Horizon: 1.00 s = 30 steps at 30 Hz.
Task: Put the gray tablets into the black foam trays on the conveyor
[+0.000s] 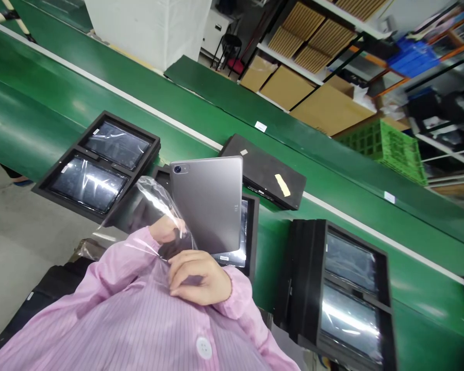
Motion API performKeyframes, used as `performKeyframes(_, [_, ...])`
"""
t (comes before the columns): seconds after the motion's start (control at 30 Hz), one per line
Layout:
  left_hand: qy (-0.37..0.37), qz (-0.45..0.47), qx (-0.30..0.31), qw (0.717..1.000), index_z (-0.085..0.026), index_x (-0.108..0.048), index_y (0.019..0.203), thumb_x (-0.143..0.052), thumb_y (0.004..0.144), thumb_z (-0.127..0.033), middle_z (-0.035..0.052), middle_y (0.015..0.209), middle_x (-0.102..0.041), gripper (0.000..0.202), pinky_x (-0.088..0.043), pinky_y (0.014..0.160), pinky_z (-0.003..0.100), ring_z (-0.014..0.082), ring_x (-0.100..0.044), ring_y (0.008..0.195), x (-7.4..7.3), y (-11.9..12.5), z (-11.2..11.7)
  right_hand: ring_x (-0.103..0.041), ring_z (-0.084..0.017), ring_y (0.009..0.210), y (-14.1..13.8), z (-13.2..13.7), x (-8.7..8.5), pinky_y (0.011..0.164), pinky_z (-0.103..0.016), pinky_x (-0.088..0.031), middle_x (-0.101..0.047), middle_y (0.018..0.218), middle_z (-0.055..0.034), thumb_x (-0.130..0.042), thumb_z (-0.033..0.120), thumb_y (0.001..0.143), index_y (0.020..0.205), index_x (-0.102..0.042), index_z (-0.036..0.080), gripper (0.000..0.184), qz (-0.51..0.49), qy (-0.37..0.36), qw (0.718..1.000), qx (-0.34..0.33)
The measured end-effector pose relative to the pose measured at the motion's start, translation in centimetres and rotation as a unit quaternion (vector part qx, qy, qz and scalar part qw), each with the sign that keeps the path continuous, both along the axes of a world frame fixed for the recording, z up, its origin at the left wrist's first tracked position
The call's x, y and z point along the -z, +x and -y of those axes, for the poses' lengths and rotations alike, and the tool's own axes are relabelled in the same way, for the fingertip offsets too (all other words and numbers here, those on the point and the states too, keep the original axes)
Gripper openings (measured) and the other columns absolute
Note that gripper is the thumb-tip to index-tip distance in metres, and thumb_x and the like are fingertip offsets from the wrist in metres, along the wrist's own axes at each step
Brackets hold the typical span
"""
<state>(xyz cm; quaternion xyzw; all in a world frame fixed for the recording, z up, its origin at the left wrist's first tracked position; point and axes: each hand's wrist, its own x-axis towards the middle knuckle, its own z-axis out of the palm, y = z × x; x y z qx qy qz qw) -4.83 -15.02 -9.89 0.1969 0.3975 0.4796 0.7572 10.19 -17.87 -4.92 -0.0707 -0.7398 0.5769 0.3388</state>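
Tablet point(209, 201) upright, right hand point(199, 281) fingers curled together round its lower edge. Left hand point(166, 232) fingers hidden by film point(154, 198). Best gripped by edges only.

- We see green conveyor belts point(332, 170) running diagonally, each with a white edge stripe point(139, 100).
- Grey floor point(15, 247) on the near side.
- Behind: shelving point(313, 36), cardboard boxes point(328, 108), green crate point(394, 144), blue bins point(413, 56).
- White block point(150, 26), black stool point(230, 44) beside it.
- We get glare on the belts.
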Motion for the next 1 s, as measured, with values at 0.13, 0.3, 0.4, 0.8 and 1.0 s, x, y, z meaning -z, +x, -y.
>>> performKeyframes(0.13, [-0.028,0.020,0.013,0.999,-0.015,-0.062,0.055,-0.060,0.042,-0.006,-0.0011,0.051,-0.062,0.016,-0.044,0.049,0.025,0.0133,-0.057,0.049,-0.7,-0.3,0.1,-0.074,-0.018,0.078,2.8,0.0,-1.2,0.072,-0.031,-0.063,-0.075,0.083,-0.0036,-0.070,0.020,0.088,0.081,-0.069,0.023,0.008,-0.008,-0.092,0.959,0.267])
performKeyframes(0.3, [-0.075,0.036,-0.004,0.997,-0.015,-0.064,0.060,-0.057,0.042,-0.005,-0.0004,0.053,-0.063,0.022,-0.057,0.064,0.035,0.0211,-0.068,0.061,-0.2,-1.0,0.0,-0.074,-0.020,0.084,6.7,-1.1,0.4,0.072,-0.036,-0.064,-0.073,0.089,-0.0054,-0.072,0.030,0.086,0.083,-0.065,0.021,0.011,0.002,-0.160,0.789,0.593])
performKeyframes(0.4, [-0.092,0.028,-0.006,0.995,-0.015,-0.062,0.056,-0.062,0.051,-0.009,0.0029,0.054,-0.064,0.008,-0.059,0.075,0.043,0.0268,-0.072,0.072,0.5,-1.5,-0.1,-0.070,-0.026,0.109,8.3,-2.0,1.9,0.090,-0.043,-0.060,-0.073,0.113,-0.0116,-0.073,0.042,0.082,0.107,-0.068,0.020,0.034,0.068,-0.189,0.772,0.604])
performKeyframes(0.8, [-0.110,-0.134,-0.085,0.981,-0.025,-0.063,0.123,-0.074,0.078,-0.037,0.0110,0.148,-0.055,0.048,-0.053,0.098,0.037,0.0260,-0.050,0.139,3.1,-2.4,0.8,-0.074,-0.026,0.101,3.0,-2.1,2.1,0.095,-0.044,-0.058,-0.076,0.113,-0.0082,-0.061,0.030,0.084,0.119,-0.070,0.021,0.037,0.203,-0.236,0.843,0.439])
performKeyframes(1.0, [-0.064,-0.160,-0.048,0.984,-0.027,-0.059,0.133,-0.068,0.078,-0.060,0.0085,0.141,-0.062,0.064,-0.055,0.094,0.039,0.0293,-0.060,0.127,1.5,-6.6,3.8,-0.076,-0.020,0.092,-1.6,1.2,1.7,0.078,-0.032,-0.064,-0.077,0.111,-0.0054,-0.066,0.027,0.083,0.126,-0.069,0.027,0.043,0.189,-0.138,0.944,0.233])
